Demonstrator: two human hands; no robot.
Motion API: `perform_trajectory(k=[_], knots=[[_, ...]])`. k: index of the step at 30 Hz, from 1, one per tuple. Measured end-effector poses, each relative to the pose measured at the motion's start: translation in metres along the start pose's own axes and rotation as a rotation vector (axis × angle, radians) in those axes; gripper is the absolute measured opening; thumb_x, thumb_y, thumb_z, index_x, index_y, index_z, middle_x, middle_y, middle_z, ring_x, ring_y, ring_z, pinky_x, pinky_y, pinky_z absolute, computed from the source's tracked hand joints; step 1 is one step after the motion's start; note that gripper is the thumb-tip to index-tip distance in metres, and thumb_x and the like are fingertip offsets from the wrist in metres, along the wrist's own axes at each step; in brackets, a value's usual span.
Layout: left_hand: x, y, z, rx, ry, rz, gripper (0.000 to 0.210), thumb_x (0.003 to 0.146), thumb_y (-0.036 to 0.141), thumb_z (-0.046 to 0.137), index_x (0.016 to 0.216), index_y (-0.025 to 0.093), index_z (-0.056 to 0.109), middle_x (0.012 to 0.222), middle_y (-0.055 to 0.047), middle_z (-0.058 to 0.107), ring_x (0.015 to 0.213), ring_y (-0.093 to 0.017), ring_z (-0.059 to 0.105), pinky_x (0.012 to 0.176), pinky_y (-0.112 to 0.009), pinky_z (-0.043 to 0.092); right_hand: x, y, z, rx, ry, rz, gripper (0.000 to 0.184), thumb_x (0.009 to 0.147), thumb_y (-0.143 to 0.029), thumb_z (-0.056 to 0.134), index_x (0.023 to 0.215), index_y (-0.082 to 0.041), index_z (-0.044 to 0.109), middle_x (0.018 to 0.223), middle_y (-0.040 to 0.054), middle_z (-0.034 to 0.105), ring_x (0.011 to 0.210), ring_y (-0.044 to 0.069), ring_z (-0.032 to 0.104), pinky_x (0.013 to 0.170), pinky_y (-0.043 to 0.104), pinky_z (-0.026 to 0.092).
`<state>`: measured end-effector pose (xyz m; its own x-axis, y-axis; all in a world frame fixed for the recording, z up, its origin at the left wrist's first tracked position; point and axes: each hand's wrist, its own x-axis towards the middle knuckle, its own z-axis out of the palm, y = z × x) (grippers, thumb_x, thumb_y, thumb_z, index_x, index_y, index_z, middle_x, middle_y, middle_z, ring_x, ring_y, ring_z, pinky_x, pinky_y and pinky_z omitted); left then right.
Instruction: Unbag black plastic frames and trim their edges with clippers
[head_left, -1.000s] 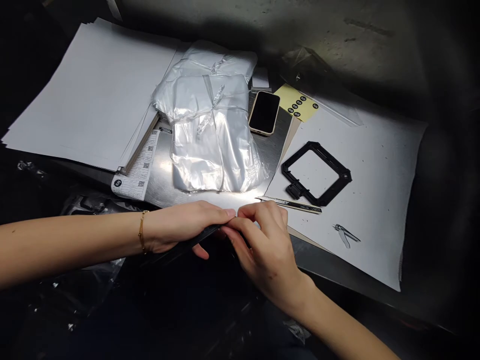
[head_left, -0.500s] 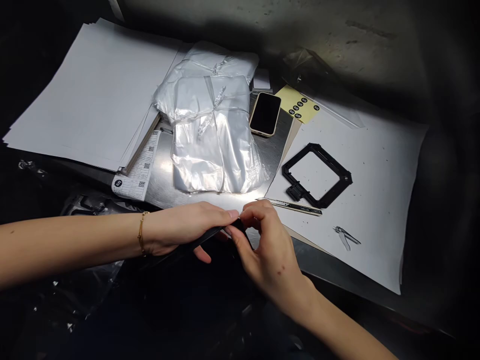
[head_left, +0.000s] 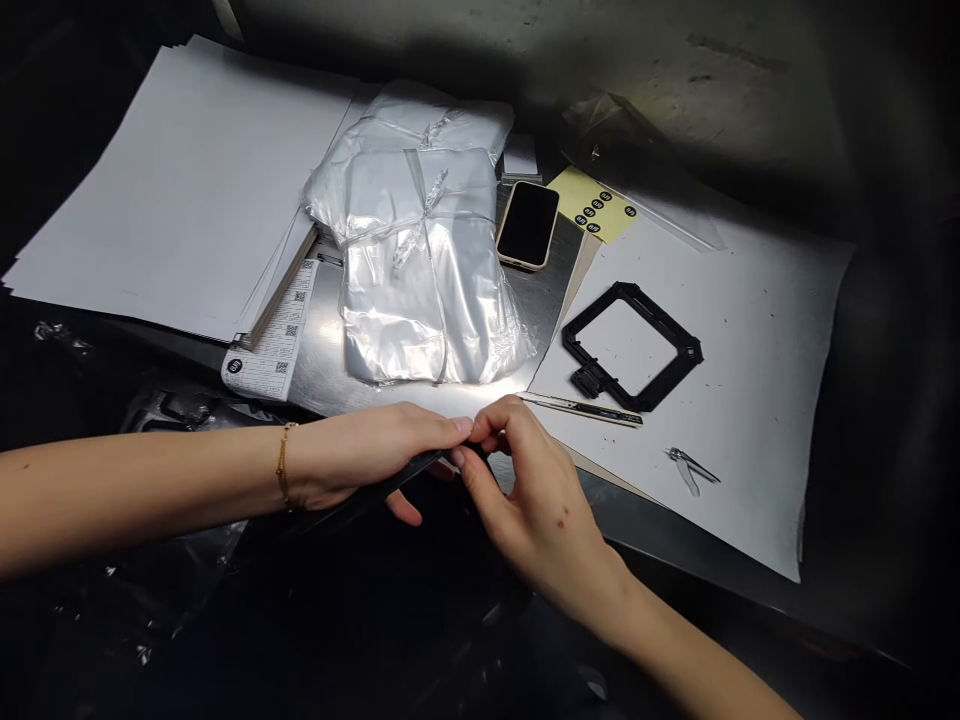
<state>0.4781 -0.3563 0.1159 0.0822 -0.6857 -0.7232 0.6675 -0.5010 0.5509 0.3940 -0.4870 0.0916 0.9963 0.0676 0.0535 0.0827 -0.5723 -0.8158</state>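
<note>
My left hand (head_left: 367,447) is wrapped round a thin black part (head_left: 405,478), its thumb pressed along the top edge. The thumb and fingers of my right hand (head_left: 536,490) pinch the same part at its far end, touching my left thumb tip. Most of the part lies hidden under my hands and merges with the dark below, so its full shape cannot be made out. Just beyond my right hand lies a slim utility knife (head_left: 585,408). A black plastic frame (head_left: 675,378) rests on the white paper (head_left: 757,400), with small nippers (head_left: 691,470) nearby.
Tied bundles of clear plastic bags (head_left: 405,290) lie mid-table beside a stack of large white sheets (head_left: 187,190). A phone (head_left: 529,225), a yellow sticker sheet (head_left: 589,205) and a printed label strip (head_left: 262,365) surround them. Bagged black parts (head_left: 180,410) sit at lower left.
My right fingers have shifted slightly to the left along the black part, toward my left thumb. The grip of both hands stays the same.
</note>
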Motion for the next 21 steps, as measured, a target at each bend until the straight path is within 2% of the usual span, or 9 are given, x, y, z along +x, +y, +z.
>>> perform_trajectory(k=[5, 11, 21], knots=[[0.0003, 0.0003, -0.0013, -0.007, 0.019, -0.023, 0.039, 0.081, 0.047, 0.038, 0.101, 0.02, 0.057, 0.118, -0.006, 0.053, 0.106, -0.022, 0.045, 0.076, -0.04, 0.047, -0.0009, 0.0011, -0.0015, -0.001, -0.022, -0.012, 0.01, 0.078, -0.004, 0.044, 0.081, -0.014, 0.042, 0.074, 0.0013, 0.044, 0.066, 0.009, 0.043, 0.058, 0.023, 0.038], [0.0005, -0.0001, 0.0, -0.006, 0.024, -0.007, 0.036, 0.08, 0.045, 0.04, 0.097, 0.02, 0.059, 0.116, -0.006, 0.055, 0.107, -0.022, 0.046, 0.071, -0.034, 0.049, -0.0018, 0.0027, -0.0022, -0.022, -0.005, -0.03, 0.014, 0.077, -0.004, 0.047, 0.078, -0.016, 0.041, 0.072, 0.0002, 0.045, 0.064, 0.009, 0.043, 0.056, 0.022, 0.039], [0.0005, -0.0023, -0.0017, -0.005, 0.045, -0.033, 0.038, 0.081, 0.046, 0.038, 0.097, 0.018, 0.058, 0.116, -0.007, 0.054, 0.106, -0.022, 0.046, 0.074, -0.037, 0.048, -0.0004, 0.0076, 0.0042, -0.097, -0.001, -0.075, 0.011, 0.079, -0.006, 0.045, 0.084, -0.015, 0.041, 0.074, 0.0019, 0.045, 0.065, 0.01, 0.044, 0.058, 0.024, 0.039]])
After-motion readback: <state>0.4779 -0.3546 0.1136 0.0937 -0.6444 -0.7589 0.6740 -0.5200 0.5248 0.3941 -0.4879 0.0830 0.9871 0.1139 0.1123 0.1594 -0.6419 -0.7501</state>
